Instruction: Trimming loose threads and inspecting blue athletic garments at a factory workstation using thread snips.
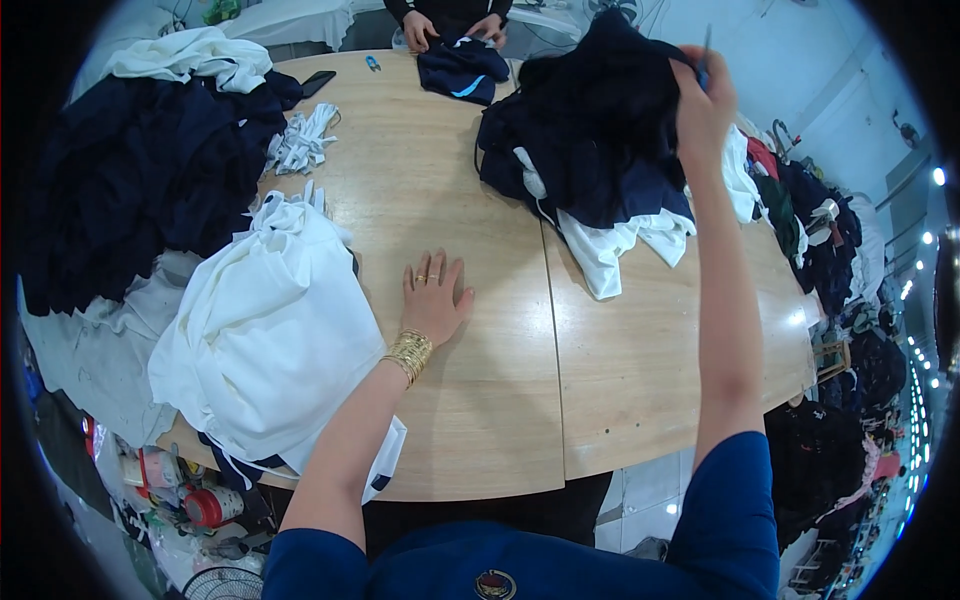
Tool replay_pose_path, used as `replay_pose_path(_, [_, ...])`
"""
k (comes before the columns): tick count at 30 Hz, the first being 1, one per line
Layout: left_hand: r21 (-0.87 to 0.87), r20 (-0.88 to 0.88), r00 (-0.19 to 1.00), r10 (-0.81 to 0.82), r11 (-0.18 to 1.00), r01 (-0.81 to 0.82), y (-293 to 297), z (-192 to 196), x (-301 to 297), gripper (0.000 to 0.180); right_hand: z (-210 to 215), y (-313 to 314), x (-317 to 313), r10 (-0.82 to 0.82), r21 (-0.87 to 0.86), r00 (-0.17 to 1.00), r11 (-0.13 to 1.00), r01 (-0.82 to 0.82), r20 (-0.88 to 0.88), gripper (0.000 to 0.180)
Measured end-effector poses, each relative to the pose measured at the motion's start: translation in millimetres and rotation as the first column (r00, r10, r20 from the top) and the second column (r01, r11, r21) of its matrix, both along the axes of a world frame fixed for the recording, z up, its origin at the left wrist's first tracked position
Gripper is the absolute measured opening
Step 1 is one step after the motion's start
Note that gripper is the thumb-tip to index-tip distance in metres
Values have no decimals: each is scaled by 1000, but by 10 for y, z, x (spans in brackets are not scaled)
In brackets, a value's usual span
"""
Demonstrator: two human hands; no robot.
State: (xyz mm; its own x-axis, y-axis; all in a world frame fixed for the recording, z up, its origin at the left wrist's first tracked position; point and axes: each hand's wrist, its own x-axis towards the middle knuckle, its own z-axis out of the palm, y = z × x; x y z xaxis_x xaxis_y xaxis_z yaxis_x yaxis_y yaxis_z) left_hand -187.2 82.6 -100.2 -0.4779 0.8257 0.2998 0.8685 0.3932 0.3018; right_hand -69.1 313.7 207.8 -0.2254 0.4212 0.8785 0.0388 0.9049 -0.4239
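Over the right half of the bench (480, 420), we've got a dark navy garment (620, 120) bunched up and partly lifted, with white cloth (610, 250) hanging out below it onto the wood. Our right hand (708, 112) is gripping its upper edge, and there's a small pointed tool (703, 75) with some blue on it in that same hand (too small for us to say exactly what kind). Our left hand (432, 302) isn't holding anything, just palm down on the wood with fingers spread, gold bracelets (409, 356) at the wrist. Just left of it we have a big white cloth bundle (280, 330), then a dark clothes heap (150, 180) and some white strips (303, 140) near a phone (318, 82). Across from us, a co-worker's hands (418, 32) are on a folded dark garment with a light blue stripe (468, 88).
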Motion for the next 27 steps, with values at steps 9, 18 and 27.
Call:
replay_pose_path(9, [30, -3, 1000, -4, 1000, 4, -18, 48, 16, 51, -1393, -2176, 1555, 537, -490, 277, 842, -225, 797, 28])
replay_pose_path(18, [104, -100, 989, -107, 988, 118, -44, -157, -159, 48, -1945, -2777, 2465, 598, -668, 376, 739, 84, 708, 15])
replay_pose_path(27, [496, 244, 938, -245, 863, 97, 331, 517, -192, 25, -1927, -2778, 2668, 389, -661, 609, 682, 313, 691, 15])
